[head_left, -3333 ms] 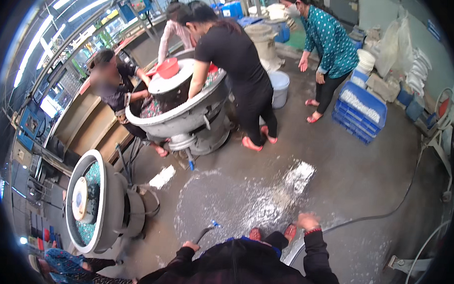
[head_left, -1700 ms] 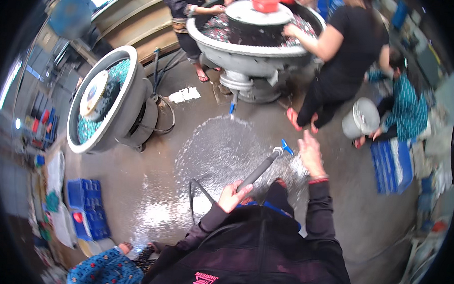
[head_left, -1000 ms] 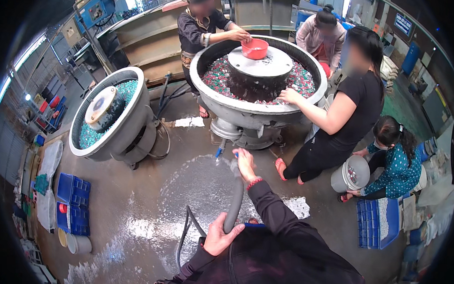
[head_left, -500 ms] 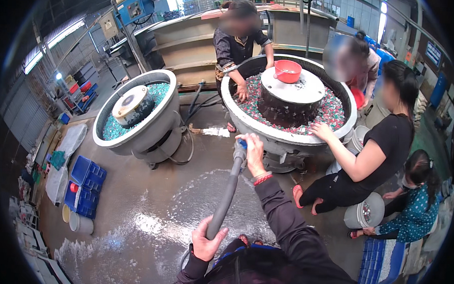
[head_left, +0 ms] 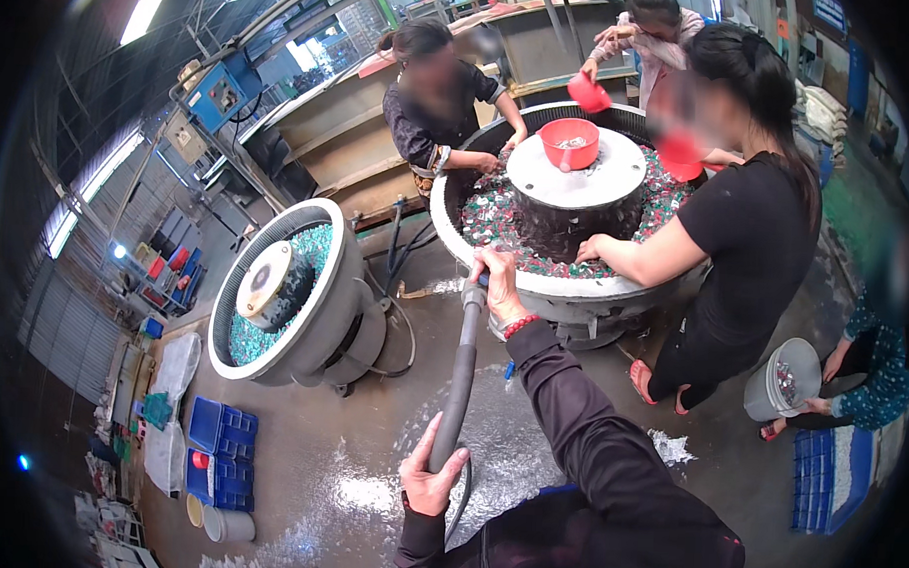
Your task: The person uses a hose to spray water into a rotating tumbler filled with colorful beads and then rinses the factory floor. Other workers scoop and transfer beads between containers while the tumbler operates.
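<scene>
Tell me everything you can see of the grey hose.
The grey hose looks like flexible rubber or plastic, gently curved, rising toward the picture's right in front of the wet floor. The left-hand grip wraps its lower stretch; the right-hand grip holds the top, by a grey fitting and a mostly hidden blue part. Below, a thinner, darker length runs down. Whether water flows cannot be told.

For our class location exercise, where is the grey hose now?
In the head view, the hose is near the middle, held by the left hand below and the right hand above, with the larger tub beyond.
</scene>
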`<state>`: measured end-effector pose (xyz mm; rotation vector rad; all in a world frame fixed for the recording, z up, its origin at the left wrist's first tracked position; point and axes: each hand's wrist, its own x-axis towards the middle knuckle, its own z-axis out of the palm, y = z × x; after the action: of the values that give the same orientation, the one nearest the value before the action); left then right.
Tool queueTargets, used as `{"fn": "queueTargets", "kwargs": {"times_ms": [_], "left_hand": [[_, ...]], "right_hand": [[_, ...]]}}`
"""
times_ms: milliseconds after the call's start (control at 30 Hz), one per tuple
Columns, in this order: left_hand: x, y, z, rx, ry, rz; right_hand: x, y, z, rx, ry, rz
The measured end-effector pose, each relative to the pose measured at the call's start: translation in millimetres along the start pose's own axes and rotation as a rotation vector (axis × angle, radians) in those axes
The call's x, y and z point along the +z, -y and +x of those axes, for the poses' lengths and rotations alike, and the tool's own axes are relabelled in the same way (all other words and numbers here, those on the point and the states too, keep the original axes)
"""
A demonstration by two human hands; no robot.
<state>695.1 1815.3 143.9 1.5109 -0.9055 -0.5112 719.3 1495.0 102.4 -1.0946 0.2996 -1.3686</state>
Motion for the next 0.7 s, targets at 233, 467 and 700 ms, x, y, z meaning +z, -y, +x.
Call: {"fn": "queueTargets", "kwargs": {"times_ms": [233,467,700], "left_hand": [[29.4,-6.7,44.0,-0.032,-0.037,-0.087],[62.6,-19.4,83.2,-0.132,-0.084,-0.119],[90.8,-3.7,110.1,-0.106,-0.142,0.001]], "right_hand": [[-9.3,-21.7,39.4,-0.132,-0.015,-0.231],[-30.5,-53.8,76.1,0.029,-0.050,-0.385],[-48.8,-134.3,88.1,0.111,-0.377,-0.664]]}}
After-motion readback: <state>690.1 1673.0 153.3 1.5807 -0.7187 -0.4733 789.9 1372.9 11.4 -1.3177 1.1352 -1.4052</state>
